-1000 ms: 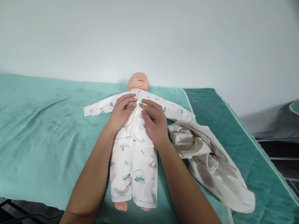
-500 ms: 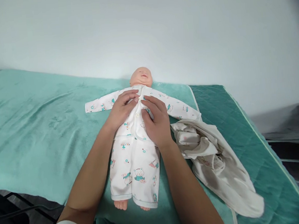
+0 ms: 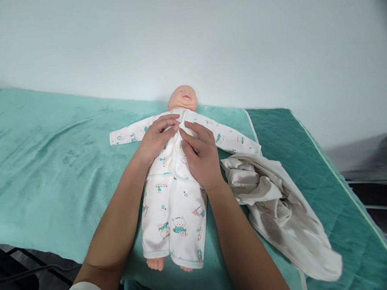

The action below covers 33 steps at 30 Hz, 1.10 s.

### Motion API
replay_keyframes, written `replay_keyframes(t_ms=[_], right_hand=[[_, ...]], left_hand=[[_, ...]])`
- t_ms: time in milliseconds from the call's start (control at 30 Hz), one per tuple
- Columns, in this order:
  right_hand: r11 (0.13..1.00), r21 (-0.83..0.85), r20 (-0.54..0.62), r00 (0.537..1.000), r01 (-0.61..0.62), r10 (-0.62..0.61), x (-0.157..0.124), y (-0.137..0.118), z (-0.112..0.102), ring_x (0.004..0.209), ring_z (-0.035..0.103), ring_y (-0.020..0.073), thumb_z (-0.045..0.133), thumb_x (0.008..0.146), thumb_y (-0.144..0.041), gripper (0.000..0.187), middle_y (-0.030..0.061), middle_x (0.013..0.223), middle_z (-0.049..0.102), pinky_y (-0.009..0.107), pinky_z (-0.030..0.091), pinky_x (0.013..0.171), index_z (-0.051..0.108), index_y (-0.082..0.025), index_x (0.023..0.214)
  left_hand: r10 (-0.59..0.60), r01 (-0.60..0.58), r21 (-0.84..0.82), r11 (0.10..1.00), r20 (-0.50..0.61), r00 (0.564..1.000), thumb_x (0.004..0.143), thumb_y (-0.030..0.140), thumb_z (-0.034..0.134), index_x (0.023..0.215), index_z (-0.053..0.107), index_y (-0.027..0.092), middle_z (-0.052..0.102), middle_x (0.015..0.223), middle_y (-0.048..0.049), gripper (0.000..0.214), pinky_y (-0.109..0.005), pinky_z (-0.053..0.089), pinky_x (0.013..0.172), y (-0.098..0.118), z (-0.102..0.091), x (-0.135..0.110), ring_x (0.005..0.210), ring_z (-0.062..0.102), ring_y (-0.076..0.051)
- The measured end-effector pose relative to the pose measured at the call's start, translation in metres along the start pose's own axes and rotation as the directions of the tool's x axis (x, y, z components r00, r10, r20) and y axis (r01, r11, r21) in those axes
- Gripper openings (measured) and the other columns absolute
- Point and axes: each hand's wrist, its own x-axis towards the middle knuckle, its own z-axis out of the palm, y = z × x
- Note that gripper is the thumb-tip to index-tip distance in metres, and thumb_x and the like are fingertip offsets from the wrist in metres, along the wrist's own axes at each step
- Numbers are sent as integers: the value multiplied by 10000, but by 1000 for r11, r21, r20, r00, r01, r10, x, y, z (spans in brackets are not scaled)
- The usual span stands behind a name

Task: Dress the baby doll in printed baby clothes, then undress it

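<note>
A baby doll (image 3: 183, 97) lies on its back, head away from me. It wears a white printed baby shirt (image 3: 163, 163) with a buttoned front and matching trousers (image 3: 172, 218); its toes show below the cuffs. On the chest, my left hand (image 3: 157, 136) pinches the shirt's front edge between thumb and fingers. Close beside it, my right hand (image 3: 203, 155) is closed on the other side of the same opening, its fingertips almost meeting the left ones. One round button (image 3: 177, 148) shows just below my fingertips. The fastening between the fingers is mostly hidden.
Light green cloth (image 3: 48, 174) covers the bed under the doll. To the right lies a crumpled off-white garment (image 3: 286, 218), partly on a darker green quilted pad (image 3: 316, 175). A pale wall (image 3: 185, 38) rises behind. A black chair-like object (image 3: 10, 284) stands at lower left.
My right fingertips have shifted slightly left, closer to my left thumb at the shirt's front edge. The doll and the garment beside it stay in place.
</note>
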Motion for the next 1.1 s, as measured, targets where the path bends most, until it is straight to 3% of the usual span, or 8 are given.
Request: replay_keyframes(t_ms=[167,300,567,700,800,967,1100], right_hand=[[999,-52,52,999,-9,12,1,-3,-1,1402,491,277,509,1000,-262,331,42,1450,617,559,422,1179,726,-303,1246],[999,-53,44,999,0,2,1,-6,-1,1393,499,266,519,986,-234,312,52,1437,617,530,414,1185,690,-288,1241],[968,193,-55,983,-160,173,-1,-5,-1,1295,575,250,595,924,-239,267,83,1365,640,504,431,1145,592,-261,1190],[938,280,-43,974,-202,223,0,-6,-6,1266,591,246,594,943,-279,65,72,1319,667,481,449,1120,647,-245,929],[948,265,15,984,-175,177,2,-5,-10,1310,563,252,605,952,-296,173,64,1327,675,498,428,1144,658,-241,796],[970,217,76,992,-115,100,3,-2,-15,1351,533,249,635,939,-272,113,55,1385,651,522,410,1161,680,-248,839],[982,176,131,990,-65,42,4,0,-16,1388,509,250,647,933,-255,74,38,1428,628,544,381,1177,689,-262,873]], left_hand=[[-4,4,-20,1000,-1,1000,869,267,707,892,764,246,659,1387,-31,65,-426,381,1214,0,0,3,1388,541,-244],[49,-47,56,997,-35,998,859,247,699,887,753,232,678,1340,-48,62,-419,381,1202,0,3,3,1360,557,-240],[107,-96,238,966,-31,994,910,285,658,864,754,245,689,1333,-41,113,-434,390,1197,7,5,-6,1342,559,-237],[76,-78,250,965,17,997,929,326,650,837,741,236,658,1408,-40,158,-473,343,1236,14,0,-16,1394,523,-256],[37,-62,252,966,102,994,938,378,648,801,718,225,587,1507,-43,217,-496,348,1230,18,-8,-22,1456,468,-281],[23,-112,279,954,303,953,915,401,692,874,710,241,456,1627,-34,167,-506,269,1278,19,-24,-24,1559,336,-282],[26,-121,283,951,318,948,892,410,724,864,685,243,445,1635,-38,173,-515,258,1283,17,-28,-24,1586,286,-274]])
